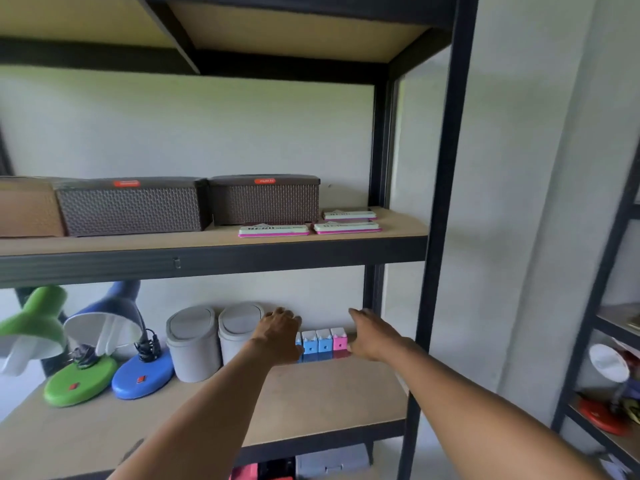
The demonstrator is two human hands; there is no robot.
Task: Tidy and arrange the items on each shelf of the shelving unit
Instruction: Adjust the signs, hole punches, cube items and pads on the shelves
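A row of small house-shaped boxes, blue ones [317, 342] and a pink one [339, 339], stands at the back of the lower shelf [311, 403]. My left hand [280, 336] lies flat against the row's left end and hides part of it. At the right end, beside the pink box, is my right hand [372, 336]. Both hands have straight fingers and grip nothing. Two grey swing-lid bins [194, 344] [237, 329] stand just left of my left hand.
A green desk lamp [78, 379] and a blue desk lamp [142, 372] stand at the left of the lower shelf. On the upper shelf [207, 242] are two brown woven boxes [131, 206] [265, 199] and three flat pink-and-white packs [273, 230]. A black upright post [440, 237] is on the right.
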